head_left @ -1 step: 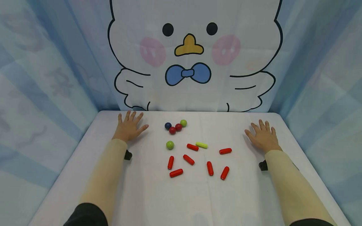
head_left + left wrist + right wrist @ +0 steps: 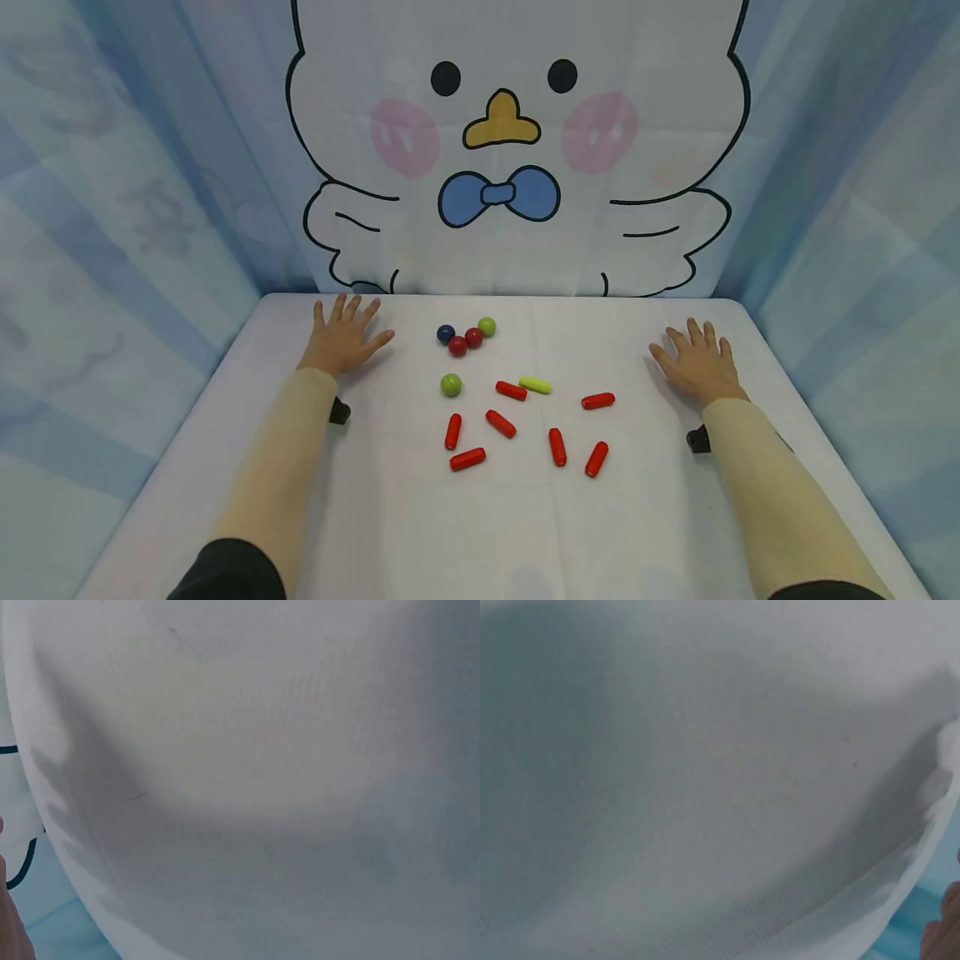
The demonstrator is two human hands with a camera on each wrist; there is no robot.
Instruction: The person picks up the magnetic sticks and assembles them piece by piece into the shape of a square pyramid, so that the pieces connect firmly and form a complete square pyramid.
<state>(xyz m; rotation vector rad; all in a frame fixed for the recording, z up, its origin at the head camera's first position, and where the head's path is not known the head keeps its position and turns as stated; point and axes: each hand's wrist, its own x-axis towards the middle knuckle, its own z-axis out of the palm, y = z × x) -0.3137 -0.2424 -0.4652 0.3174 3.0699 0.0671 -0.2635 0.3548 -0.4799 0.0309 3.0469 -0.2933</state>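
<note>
My left hand (image 2: 337, 342) is at the far left of the white table, fingers spread and nothing in it. On the far right my right hand (image 2: 701, 367) lies in the same way, fingers apart and holding nothing. Between them a dark blue ball (image 2: 446, 334), two red balls (image 2: 457, 346) and a green ball (image 2: 487, 326) sit in a cluster. Another green ball (image 2: 451, 384) stands alone nearer the front. Several red cylinders (image 2: 501, 423) are scattered across the middle, along with one yellow-green cylinder (image 2: 535, 385). Both wrist views show mostly cloth and hand shadows.
White cloth covers the table (image 2: 420, 533). A printed curtain (image 2: 495, 250) with a cartoon figure hangs behind its back edge, and blue-white curtains (image 2: 112, 275) hang on both sides. Each wrist carries a small black device (image 2: 340, 412).
</note>
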